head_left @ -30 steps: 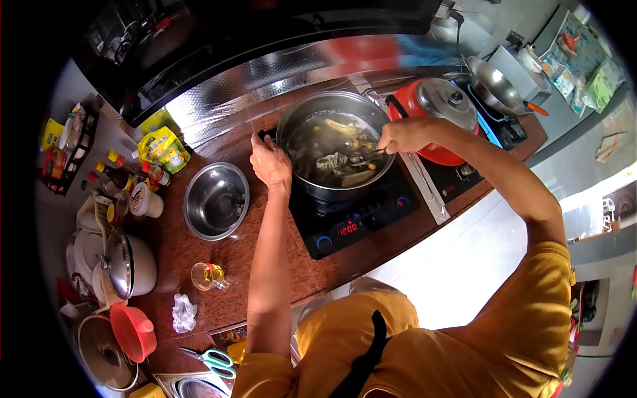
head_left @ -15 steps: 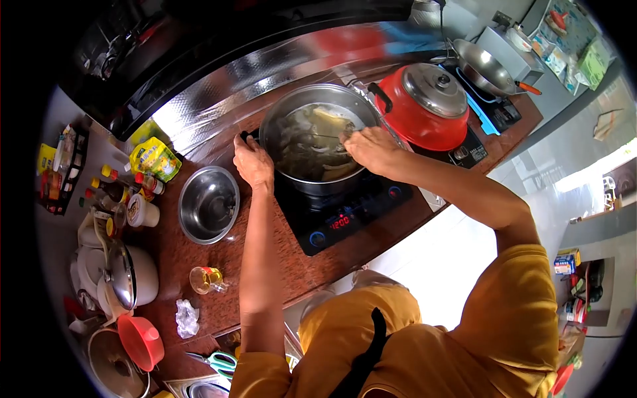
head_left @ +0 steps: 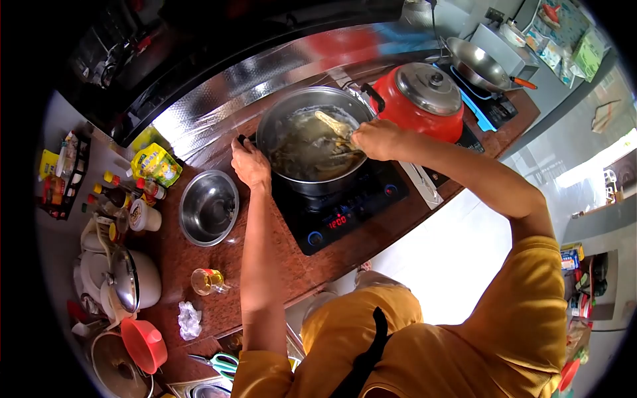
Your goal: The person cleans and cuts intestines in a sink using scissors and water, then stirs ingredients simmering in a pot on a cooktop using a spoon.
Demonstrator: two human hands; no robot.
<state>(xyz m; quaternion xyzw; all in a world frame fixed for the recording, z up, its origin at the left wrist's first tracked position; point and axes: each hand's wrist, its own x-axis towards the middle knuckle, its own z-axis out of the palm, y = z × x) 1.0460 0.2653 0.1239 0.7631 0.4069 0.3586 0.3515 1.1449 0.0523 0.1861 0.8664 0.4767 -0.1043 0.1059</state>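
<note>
A steel pot (head_left: 267, 114) of cloudy, foamy liquid sits on the black induction cooktop (head_left: 335, 215), whose red digits are lit. My left hand (head_left: 251, 162) is closed on the pot's dark side handle at its left. Over the right rim, my right hand (head_left: 377, 138) grips a thin utensil that dips into the liquid; its exact kind is mostly hidden. A pale yellowish piece of food (head_left: 334, 124), perhaps poultry, rises above the surface near the utensil. Darker pieces lie half sunk below it.
Left of the cooktop stand a steel bowl (head_left: 207, 209), a glass cup (head_left: 208, 281) of yellow liquid, and crumpled plastic (head_left: 189, 320). A red lidded pot (head_left: 415, 109) and a wok (head_left: 479, 65) are at the right. Scissors (head_left: 222, 363) lie at the front edge.
My right hand has shifted slightly right and turned. The pale piece now stands out higher and nearer that hand. My left hand stays at the handle.
</note>
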